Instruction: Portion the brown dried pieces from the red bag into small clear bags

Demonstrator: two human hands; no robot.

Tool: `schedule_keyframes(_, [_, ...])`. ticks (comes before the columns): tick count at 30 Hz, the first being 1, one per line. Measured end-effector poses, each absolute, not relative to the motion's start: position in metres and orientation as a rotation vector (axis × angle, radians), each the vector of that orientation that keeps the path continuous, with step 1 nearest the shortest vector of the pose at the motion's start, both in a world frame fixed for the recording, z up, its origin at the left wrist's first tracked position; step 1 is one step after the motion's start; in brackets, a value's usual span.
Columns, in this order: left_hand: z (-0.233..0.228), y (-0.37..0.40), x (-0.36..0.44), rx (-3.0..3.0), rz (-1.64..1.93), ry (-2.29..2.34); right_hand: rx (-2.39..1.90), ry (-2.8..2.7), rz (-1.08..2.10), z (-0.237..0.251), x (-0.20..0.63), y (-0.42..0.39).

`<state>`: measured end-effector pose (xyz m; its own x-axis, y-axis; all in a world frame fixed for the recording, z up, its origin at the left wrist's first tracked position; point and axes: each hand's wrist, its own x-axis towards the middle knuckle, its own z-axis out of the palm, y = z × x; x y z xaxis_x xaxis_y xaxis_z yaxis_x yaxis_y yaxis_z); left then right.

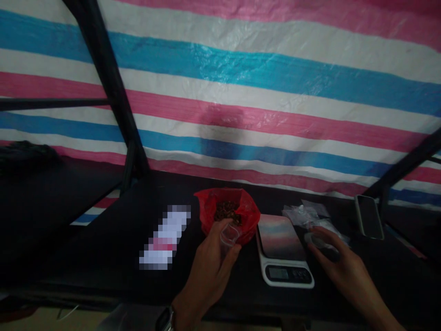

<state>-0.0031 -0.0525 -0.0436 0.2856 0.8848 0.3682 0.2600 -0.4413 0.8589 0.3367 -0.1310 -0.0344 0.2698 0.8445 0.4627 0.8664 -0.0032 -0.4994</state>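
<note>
Striped tarp behind, pink, white, blue bands; black frame bars crossing at left and right. Dark table below, dim light.

Head view only. Left hand low centre, watch at wrist, fingers pinched together on small clear bag, held open-mouthed just at near edge of red bag. Red bag open on table, brown bits inside, kind too dark to tell. Clear bag touching or overlapping red bag's rim; cannot tell which.

Scale just right of red bag, between the two hands, pan bare and shiny, display at front facing near edge. Nothing on pan.

Right hand right of scale, fingers curled down on pile of clear bags; closed on one or only pressing, cannot tell, fingertips blurred against plastic. Pile spread behind and beside scale's far right corner, touching hand.

Phone further right, propped against right frame bar, screen dark, apart from pile.

Blurred white-pink patch left of red bag, pixelated, contents unreadable, near left hand but apart.

Dark heap far left on table edge, unclear what. Strip of tarp showing under left bar near table. Between hands only scale; red bag partly hidden by left fingers and clear bag.
</note>
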Motion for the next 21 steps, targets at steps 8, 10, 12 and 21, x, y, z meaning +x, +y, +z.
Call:
schedule_keyframes(8, [-0.034,-0.046,-0.012,1.747,1.231,1.254,-1.431,-2.256,0.127,0.046,0.198,-0.035])
schedule_keyframes(10, [-0.032,-0.044,-0.015,1.754,1.136,1.304,-1.480,-2.504,0.075,0.053,0.180,-0.011])
schedule_keyframes(12, [-0.031,-0.043,-0.017,1.780,1.048,1.332,-1.633,-2.638,-0.009,0.055,0.172,0.003])
schedule_keyframes(21, [-0.035,-0.038,-0.010,1.638,1.119,1.295,-1.829,-2.675,0.042,0.051,0.159,0.015])
